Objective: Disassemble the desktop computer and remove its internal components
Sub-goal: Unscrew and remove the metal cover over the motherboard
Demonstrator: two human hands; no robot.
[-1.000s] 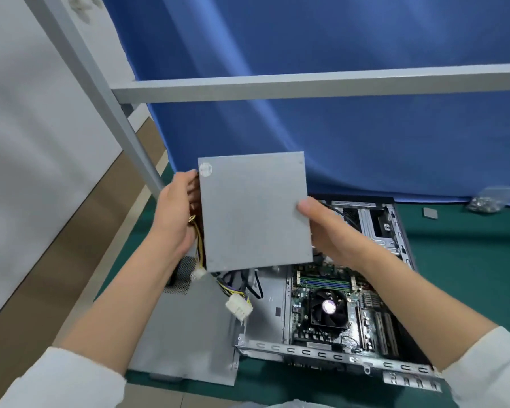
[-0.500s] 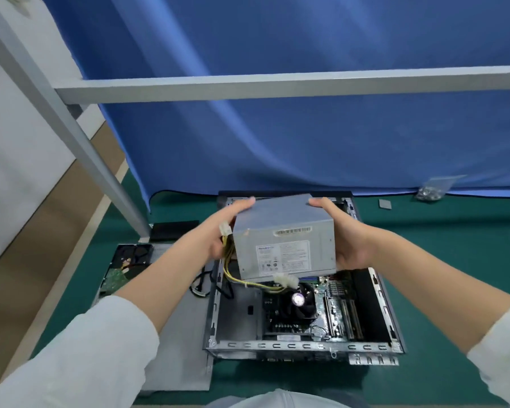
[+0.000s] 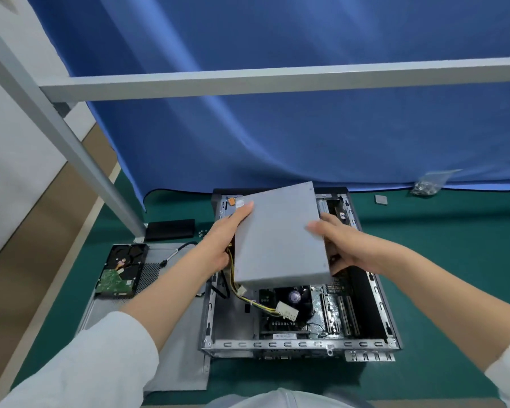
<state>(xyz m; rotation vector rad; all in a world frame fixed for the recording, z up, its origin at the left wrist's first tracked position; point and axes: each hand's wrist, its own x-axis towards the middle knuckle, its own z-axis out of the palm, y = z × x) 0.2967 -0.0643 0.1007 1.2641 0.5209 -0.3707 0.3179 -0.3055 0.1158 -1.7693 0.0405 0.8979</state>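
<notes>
Both hands, left hand [image 3: 218, 245] and right hand [image 3: 346, 248], gripped the power supply [image 3: 277, 234] between their fingers above the case [image 3: 304, 344], apparently mid-removal; next, its trailing cables [image 3: 256, 304] needed clearing.

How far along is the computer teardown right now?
Done: the side panel is off and lies left of the case, with the hard drive resting on it. In hand: left hand and right hand hold the power supply above the case, its cables dangling. Left: the motherboard and its cooling fan remain inside.
</notes>
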